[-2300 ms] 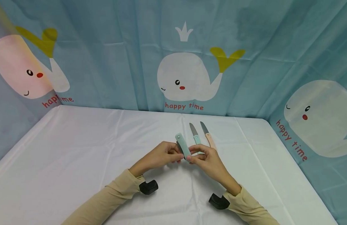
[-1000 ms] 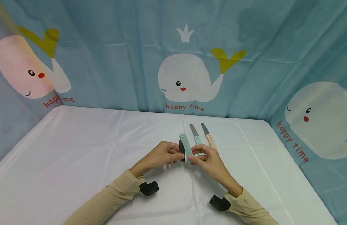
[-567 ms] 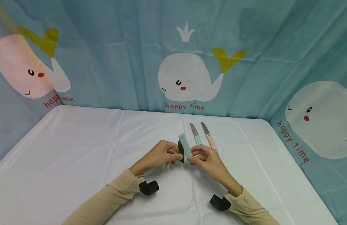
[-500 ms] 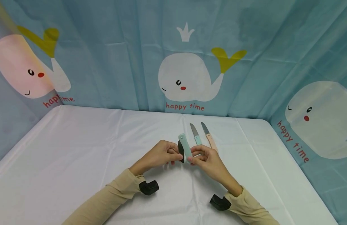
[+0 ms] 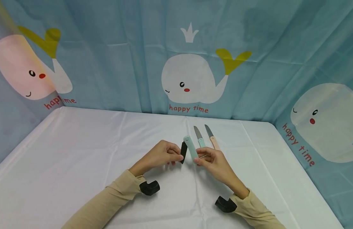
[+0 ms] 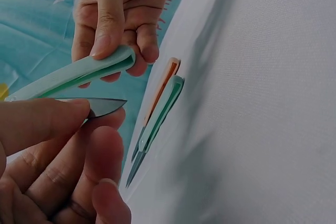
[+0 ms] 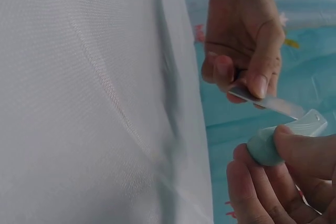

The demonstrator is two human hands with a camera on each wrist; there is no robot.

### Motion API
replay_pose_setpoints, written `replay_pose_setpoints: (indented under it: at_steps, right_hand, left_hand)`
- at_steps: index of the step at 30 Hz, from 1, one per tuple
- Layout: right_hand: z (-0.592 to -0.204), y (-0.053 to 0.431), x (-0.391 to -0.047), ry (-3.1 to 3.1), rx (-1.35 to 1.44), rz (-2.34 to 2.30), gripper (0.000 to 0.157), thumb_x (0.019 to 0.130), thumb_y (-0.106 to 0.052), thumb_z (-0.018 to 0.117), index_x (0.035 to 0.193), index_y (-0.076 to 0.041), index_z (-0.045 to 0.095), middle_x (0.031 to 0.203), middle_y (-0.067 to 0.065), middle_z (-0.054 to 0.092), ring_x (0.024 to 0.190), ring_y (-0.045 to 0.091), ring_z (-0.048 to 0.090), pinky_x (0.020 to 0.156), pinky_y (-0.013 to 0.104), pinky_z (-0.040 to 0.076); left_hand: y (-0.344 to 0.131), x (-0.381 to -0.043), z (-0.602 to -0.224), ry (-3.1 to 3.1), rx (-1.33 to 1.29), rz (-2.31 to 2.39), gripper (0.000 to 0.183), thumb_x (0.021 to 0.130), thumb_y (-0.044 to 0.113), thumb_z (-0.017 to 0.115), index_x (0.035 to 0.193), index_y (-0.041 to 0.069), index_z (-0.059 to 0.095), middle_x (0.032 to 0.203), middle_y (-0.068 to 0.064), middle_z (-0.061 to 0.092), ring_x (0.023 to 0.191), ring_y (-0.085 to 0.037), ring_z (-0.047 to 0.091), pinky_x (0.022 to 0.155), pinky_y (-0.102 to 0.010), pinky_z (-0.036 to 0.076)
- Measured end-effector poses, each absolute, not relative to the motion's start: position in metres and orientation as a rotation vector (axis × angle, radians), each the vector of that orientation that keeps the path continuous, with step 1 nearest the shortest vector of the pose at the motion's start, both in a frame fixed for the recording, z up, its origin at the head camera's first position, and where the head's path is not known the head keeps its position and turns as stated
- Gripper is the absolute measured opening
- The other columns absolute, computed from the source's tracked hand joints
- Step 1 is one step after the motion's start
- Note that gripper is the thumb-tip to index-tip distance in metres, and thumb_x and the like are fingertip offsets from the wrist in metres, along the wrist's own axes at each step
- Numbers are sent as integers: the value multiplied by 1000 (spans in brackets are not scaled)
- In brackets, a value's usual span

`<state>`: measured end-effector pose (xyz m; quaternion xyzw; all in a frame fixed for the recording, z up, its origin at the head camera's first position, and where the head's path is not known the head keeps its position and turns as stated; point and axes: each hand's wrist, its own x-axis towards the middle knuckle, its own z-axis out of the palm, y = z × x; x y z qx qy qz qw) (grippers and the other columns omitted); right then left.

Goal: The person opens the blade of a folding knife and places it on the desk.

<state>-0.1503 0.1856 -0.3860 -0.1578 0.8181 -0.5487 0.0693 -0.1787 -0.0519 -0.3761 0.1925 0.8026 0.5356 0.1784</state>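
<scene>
Above the table, both hands hold one mint-green folding knife [image 5: 190, 147] whose blade stands partly out of its handle. My left hand [image 5: 160, 155] pinches the blade [image 6: 107, 106] near its tip between thumb and fingers. The handle's lower end is pinched by my right hand [image 5: 213, 163], thumb on the near side. In the head view the blade looks dark and makes a narrow angle with the handle, joined at the top pivot. Behind the right hand lie a second mint-green folding knife [image 5: 200, 140] and a peach one [image 5: 214, 142], both unfolded, their lower ends partly hidden.
A white cloth [image 5: 79, 159] covers the table. Behind and at the sides hangs a blue curtain [image 5: 113, 70] printed with whales. Each wrist carries a black camera mount [image 5: 149, 188] over a beige sleeve [image 5: 107, 203].
The blade has swung out from beside the handle, widening the angle between them. My left hand has moved slightly left and up with the blade; the right has shifted slightly right. The two lying knives stay put.
</scene>
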Motion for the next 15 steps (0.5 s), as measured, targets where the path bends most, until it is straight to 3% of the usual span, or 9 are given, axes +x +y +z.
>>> replay_pose_setpoints:
  at_steps: [6, 15]
  right_hand:
    - [-385, 187, -150, 2477, -463, -1630, 33, 91, -13, 72, 118, 4, 65, 100, 18, 70, 86, 31, 74, 78, 34, 59]
    - [-381, 191, -152, 2516, -452, -1615, 30, 91, -13, 71, 117, 1, 68, 98, 17, 72, 83, 29, 73, 76, 35, 58]
  left_hand:
    - [-51, -178, -376, 2256, 540, 1525, 10, 90, 17, 70, 92, 7, 72, 84, -16, 74, 61, -12, 62, 59, -30, 48]
    - [-55, -179, -371, 2285, 508, 1526, 8, 92, 13, 68, 96, 7, 72, 81, -10, 73, 59, -13, 53, 56, -26, 44]
